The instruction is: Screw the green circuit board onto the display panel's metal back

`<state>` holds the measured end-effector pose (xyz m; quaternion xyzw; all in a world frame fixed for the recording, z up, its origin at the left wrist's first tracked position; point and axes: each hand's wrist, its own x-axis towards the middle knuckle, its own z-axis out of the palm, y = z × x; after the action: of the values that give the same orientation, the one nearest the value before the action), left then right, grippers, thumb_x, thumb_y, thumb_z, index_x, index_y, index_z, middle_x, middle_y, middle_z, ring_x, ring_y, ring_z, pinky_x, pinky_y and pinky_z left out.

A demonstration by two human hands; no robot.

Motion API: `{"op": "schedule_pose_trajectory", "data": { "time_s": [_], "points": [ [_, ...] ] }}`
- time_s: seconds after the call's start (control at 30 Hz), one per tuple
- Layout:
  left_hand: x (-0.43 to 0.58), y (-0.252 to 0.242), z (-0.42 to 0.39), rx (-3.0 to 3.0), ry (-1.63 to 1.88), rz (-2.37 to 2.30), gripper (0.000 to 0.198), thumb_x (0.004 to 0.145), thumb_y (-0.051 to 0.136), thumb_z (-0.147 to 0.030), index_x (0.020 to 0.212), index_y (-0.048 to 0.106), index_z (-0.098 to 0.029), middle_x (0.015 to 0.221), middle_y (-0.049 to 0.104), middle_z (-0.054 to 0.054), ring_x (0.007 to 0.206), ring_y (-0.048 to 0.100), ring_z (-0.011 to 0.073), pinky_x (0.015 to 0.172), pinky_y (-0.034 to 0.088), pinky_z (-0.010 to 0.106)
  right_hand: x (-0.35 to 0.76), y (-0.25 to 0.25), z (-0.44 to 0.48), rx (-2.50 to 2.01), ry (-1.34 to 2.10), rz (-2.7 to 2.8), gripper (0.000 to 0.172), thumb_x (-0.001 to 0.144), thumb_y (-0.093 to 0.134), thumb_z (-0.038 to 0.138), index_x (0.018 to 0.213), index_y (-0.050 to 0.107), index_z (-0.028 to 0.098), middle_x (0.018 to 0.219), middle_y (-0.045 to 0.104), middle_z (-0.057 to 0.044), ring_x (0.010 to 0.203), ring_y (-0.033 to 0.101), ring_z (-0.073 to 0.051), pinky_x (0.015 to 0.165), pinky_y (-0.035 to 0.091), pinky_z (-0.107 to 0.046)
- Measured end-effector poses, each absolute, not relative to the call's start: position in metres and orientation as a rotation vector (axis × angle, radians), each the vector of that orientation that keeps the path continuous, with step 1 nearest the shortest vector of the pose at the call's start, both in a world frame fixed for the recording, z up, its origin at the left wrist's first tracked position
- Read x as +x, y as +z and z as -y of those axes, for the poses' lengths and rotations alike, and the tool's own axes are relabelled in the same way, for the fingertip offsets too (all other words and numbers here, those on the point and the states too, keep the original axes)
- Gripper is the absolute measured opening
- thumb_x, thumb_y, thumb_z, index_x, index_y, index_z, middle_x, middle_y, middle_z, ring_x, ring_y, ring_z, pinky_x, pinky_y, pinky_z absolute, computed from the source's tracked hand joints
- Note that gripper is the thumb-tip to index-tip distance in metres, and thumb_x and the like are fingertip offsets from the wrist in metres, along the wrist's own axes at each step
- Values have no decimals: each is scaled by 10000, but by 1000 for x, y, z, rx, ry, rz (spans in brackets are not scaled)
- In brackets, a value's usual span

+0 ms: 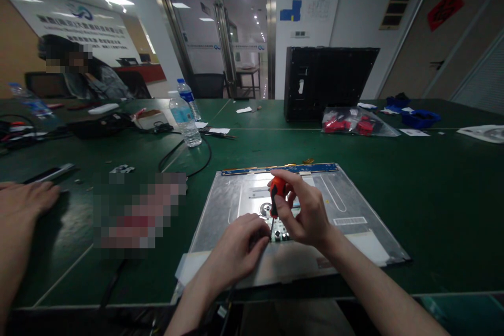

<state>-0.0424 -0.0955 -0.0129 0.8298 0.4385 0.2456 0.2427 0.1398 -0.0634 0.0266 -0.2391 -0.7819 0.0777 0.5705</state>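
Observation:
My right hand (305,207) grips a short red-and-black screwdriver (277,191), its shaft pointing down at a small circuit board (281,233). The board lies on a flat silver metal panel (220,215), which looks like the back of a display. A blue circuit strip (255,170) runs along the panel's far edge. My left hand (244,247) rests on the panel with its fingers curled together at the board's left side, near the screwdriver tip. Whatever those fingers hold is hidden. The screw, if any, under the tip is too small to see.
Another person's hand (27,202) lies on the green table at the left. Water bottles (185,121), cables and a blurred-out item (137,215) are left of the panel. Behind it stand a black monitor-like case (326,81) and a plastic bag of red parts (358,122).

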Motion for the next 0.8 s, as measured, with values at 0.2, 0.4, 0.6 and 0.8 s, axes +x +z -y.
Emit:
{"op": "schedule_pose_trajectory", "data": {
  "time_s": [0.2,0.4,0.6,0.8],
  "points": [
    [-43,-13,98,2258,677,-1180,124,853,504,-128,864,610,-191,874,644,42,836,577,202,736,422,314,138,23,62,-576,99,1803,316,879,606,233,1173,499,190,752,559,30,523,452,-84,489,420,-224],
    [-41,-12,96,2264,711,-1181,112,842,506,-123,824,595,-187,828,637,36,804,576,198,701,411,305,140,23,61,-564,132,1841,301,894,612,282,1171,528,200,809,578,2,567,459,-99,521,437,-243],
    [-41,-10,96,2261,677,-1191,107,853,503,-140,813,590,-187,840,635,43,811,572,202,706,411,306,142,26,64,-557,241,1846,347,906,477,183,1252,490,190,922,634,-42,717,589,-134,597,505,-258],
    [-41,-10,97,2256,668,-1194,120,850,499,-129,833,601,-189,853,644,38,826,579,200,727,423,310,139,23,60,-585,124,1817,300,893,579,223,1186,510,209,768,563,30,553,464,-94,520,434,-234]
  ]
}}
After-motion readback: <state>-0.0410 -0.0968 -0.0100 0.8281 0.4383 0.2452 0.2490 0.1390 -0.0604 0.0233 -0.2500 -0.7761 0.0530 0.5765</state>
